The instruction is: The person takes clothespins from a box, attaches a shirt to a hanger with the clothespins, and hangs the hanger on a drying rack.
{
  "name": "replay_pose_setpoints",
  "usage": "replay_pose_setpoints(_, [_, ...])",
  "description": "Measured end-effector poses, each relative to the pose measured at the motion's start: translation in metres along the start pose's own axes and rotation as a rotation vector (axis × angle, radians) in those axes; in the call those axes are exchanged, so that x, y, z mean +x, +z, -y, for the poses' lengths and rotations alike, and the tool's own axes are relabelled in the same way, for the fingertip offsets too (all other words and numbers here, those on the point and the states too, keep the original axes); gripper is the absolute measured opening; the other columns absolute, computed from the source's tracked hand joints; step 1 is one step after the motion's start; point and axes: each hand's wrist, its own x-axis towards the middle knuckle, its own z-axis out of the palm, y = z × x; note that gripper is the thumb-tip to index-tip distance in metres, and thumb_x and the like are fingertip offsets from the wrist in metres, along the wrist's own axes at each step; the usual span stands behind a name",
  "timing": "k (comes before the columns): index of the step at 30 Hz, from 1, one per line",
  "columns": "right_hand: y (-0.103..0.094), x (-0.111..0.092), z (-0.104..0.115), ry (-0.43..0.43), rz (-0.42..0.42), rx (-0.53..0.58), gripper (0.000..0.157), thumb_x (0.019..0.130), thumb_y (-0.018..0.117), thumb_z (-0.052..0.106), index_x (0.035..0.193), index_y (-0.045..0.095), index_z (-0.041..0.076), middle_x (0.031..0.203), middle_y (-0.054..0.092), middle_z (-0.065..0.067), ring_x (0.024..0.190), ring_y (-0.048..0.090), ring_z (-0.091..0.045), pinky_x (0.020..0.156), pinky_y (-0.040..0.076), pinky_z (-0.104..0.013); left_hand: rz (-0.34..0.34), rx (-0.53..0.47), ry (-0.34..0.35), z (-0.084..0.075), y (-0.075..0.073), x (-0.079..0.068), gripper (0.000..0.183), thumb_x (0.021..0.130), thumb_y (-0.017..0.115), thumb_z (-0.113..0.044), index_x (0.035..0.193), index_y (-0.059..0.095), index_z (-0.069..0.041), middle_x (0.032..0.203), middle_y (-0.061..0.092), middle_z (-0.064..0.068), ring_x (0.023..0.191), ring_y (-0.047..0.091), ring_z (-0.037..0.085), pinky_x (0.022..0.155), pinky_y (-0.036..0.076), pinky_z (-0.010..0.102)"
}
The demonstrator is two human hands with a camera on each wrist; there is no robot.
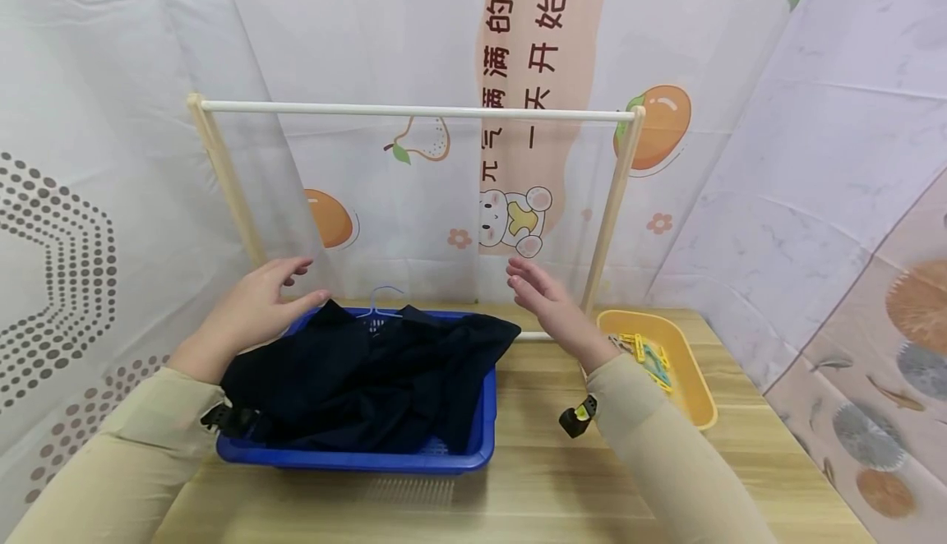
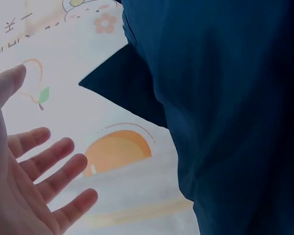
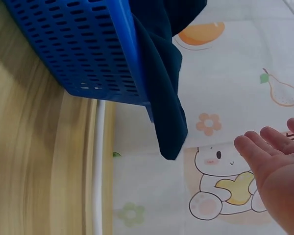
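Note:
A dark navy garment (image 1: 370, 388) with pointed collar-like corners lies heaped in a blue plastic basket (image 1: 370, 462). The hook of a thin light-blue hanger (image 1: 375, 311) sticks up between those corners. My left hand (image 1: 247, 314) hovers at the garment's upper left, fingers spread and relaxed, holding nothing. In the left wrist view its palm and fingers stand apart from the cloth. My right hand (image 1: 551, 306) is raised to the right of the basket, fingers extended and nothing in them. One end of the garment droops over the basket's right rim, seen in the right wrist view.
Behind the basket stands a rack with a white crossbar (image 1: 414, 110) and wooden posts (image 1: 614, 207). A yellow tray (image 1: 699, 380) with several clothespins (image 1: 651, 359) sits at the right of the wooden table (image 1: 547, 462). A printed curtain (image 1: 414, 215) hangs behind.

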Motion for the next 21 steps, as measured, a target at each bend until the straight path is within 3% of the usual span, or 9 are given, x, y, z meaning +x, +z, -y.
replay_pose_setpoints(10, [0.017,0.006,-0.006,0.015,-0.003,0.009,0.053,0.11,0.049,0.027,0.153,0.038,-0.002,0.155,0.042,-0.021,0.142,0.042,-0.034,0.112,0.04,-0.048,0.065,0.06,-0.035,0.017,0.004,-0.002,0.073,0.098,0.06,-0.057,0.141,0.056,0.002,0.137,0.055,0.028,0.115,0.06,0.044,0.092,0.047,0.063])
replay_pose_setpoints(21, [0.028,0.01,-0.014,0.045,0.035,0.014,0.051,0.109,0.05,0.028,0.153,0.041,0.003,0.153,0.046,-0.017,0.141,0.043,-0.03,0.114,0.037,-0.047,0.096,0.074,-0.035,0.028,0.007,-0.005,0.063,0.1,0.062,-0.049,0.131,0.063,0.006,0.127,0.063,0.03,0.105,0.065,0.044,0.087,0.05,0.061])
